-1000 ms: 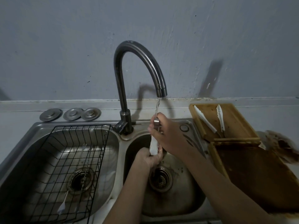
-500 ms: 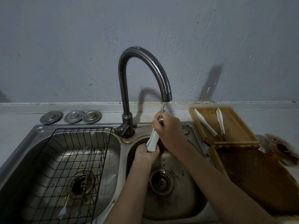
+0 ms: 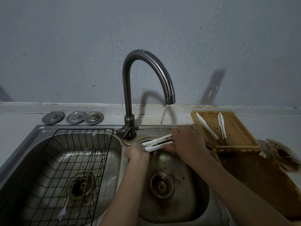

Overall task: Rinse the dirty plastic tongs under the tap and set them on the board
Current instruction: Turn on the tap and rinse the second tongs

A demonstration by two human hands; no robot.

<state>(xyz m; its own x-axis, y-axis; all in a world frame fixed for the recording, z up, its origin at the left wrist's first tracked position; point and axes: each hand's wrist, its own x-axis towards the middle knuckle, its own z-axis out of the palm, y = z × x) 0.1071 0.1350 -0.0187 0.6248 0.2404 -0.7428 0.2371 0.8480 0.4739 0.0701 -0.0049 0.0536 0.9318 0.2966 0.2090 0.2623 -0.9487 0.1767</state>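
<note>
The counter (image 3: 19, 121) runs behind both hands, and the double sink (image 3: 192, 203) lies beneath them, its right bowl directly under the hands and its left bowl, with a black wire rack (image 3: 68, 160) in it, off to the left of the left hand (image 3: 138, 153). The wooden board (image 3: 236, 128) sits just to the right of the right hand (image 3: 189, 144), carrying another pair of white tongs (image 3: 211, 128). The tap (image 3: 146, 75) arches up behind the hands, and its stream of water (image 3: 162, 121) falls between them.

The plastic tongs (image 3: 158, 143) lie almost level between the hands, over the right bowl, with the water striking their middle. The left hand is curled closed around the left end of the tongs. The right hand is closed over their right end, fingers wrapped down so that end is hidden.

Half a second ago the tongs stood nearly upright, right hand at the top near the spout and left hand below; they have since been turned sideways, the right hand has come down and moved right toward the board, and the two arms of the tongs show slightly apart
</note>
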